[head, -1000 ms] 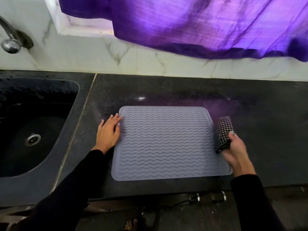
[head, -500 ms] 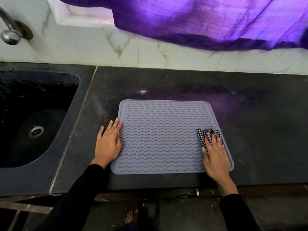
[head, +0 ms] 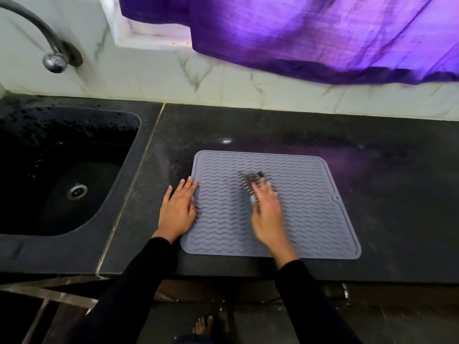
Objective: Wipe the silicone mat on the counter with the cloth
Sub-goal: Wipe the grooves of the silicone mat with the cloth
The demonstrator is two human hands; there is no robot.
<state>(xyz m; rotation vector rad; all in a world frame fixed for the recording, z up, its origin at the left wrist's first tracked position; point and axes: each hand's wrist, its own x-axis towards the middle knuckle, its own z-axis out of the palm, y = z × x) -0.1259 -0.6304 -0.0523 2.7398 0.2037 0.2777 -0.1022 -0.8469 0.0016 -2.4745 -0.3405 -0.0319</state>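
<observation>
A grey silicone mat (head: pixel 305 209) with wavy ridges lies flat on the black counter (head: pixel 397 194). My right hand (head: pixel 267 214) presses a small black-and-white checked cloth (head: pixel 249 181) onto the middle of the mat; hand and cloth are motion-blurred. My left hand (head: pixel 177 209) lies flat with fingers spread on the counter at the mat's left edge, its fingertips touching the mat's rim. Both arms wear black sleeves.
A dark wet sink (head: pixel 67 175) with a round drain (head: pixel 77 191) is set into the counter to the left, under a metal tap (head: pixel 51 58). A purple curtain (head: pixel 310 33) hangs over the white marbled wall behind. The counter's front edge runs just below the mat.
My right hand brought the cloth from off the mat's right edge onto the mat, then swept it left to the middle. My left hand stayed at the mat's left edge.
</observation>
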